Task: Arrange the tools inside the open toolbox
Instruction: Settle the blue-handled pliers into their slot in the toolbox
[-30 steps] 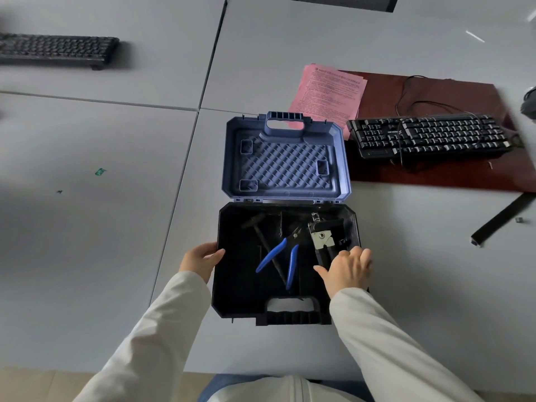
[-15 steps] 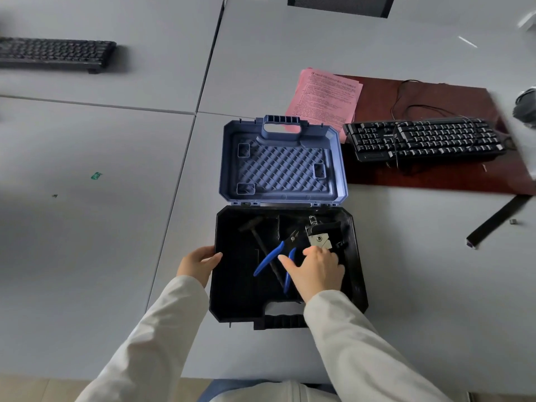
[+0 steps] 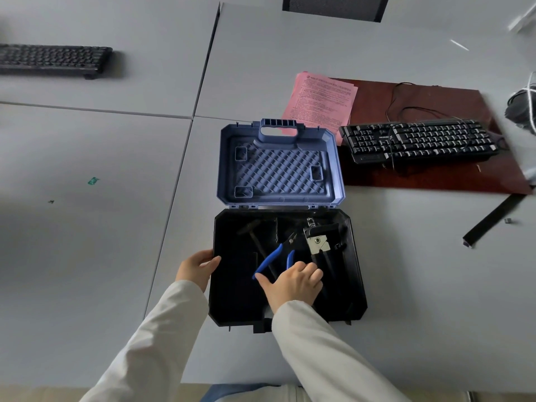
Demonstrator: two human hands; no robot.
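Two hands at toolbox [image 3: 229,291] — right hand [image 3: 293,284] (fingers curled) on blue-handled pliers [image 3: 271,259].

The toolbox's [image 3: 355,274] left half lay bare; pliers [image 3: 272,258], hammer [image 3: 255,232] and crimper [image 3: 319,242] (overlapping) crowded the right

Pink sheet [image 3: 320,101]: rows of dense print, too small to read.
Black keyboard [image 3: 417,142]: white key legends and a faint mark on the front edge, none legible.
Far keyboard [image 3: 53,60]: key markings blurred.
Toolbox lid [image 3: 280,169]: moulded pattern only, no readable lettering.
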